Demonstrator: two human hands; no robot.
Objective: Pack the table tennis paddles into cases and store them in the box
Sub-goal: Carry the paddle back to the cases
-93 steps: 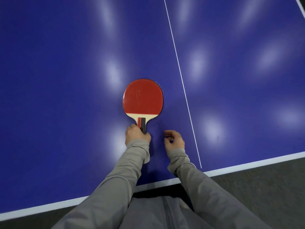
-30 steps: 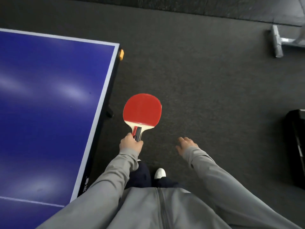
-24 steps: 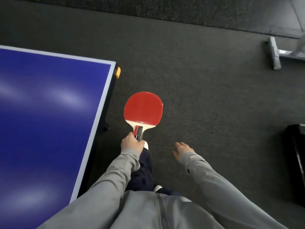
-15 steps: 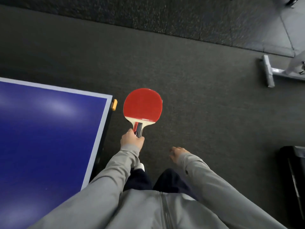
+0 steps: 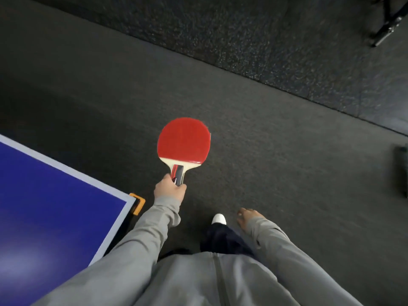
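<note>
A table tennis paddle (image 5: 183, 140) with a red rubber face and a pale wooden neck is held out in front of me over the dark floor. My left hand (image 5: 169, 189) is closed around its black and red handle, blade pointing away from me. My right hand (image 5: 247, 216) hangs lower right with loosely curled fingers and holds nothing. No case or box can be made out.
The blue table tennis table (image 5: 44, 208) with a white edge and an orange corner guard (image 5: 138, 203) lies at my lower left. Dark carpet covers the floor. A dark object (image 5: 401, 171) sits at the right edge, black stand legs (image 5: 385, 29) at the top right. My white shoe (image 5: 218, 218) steps forward.
I have turned away from the table and walked past its corner, carrying the paddle lifted off the table in my left hand. The table has slid to the lower left.
</note>
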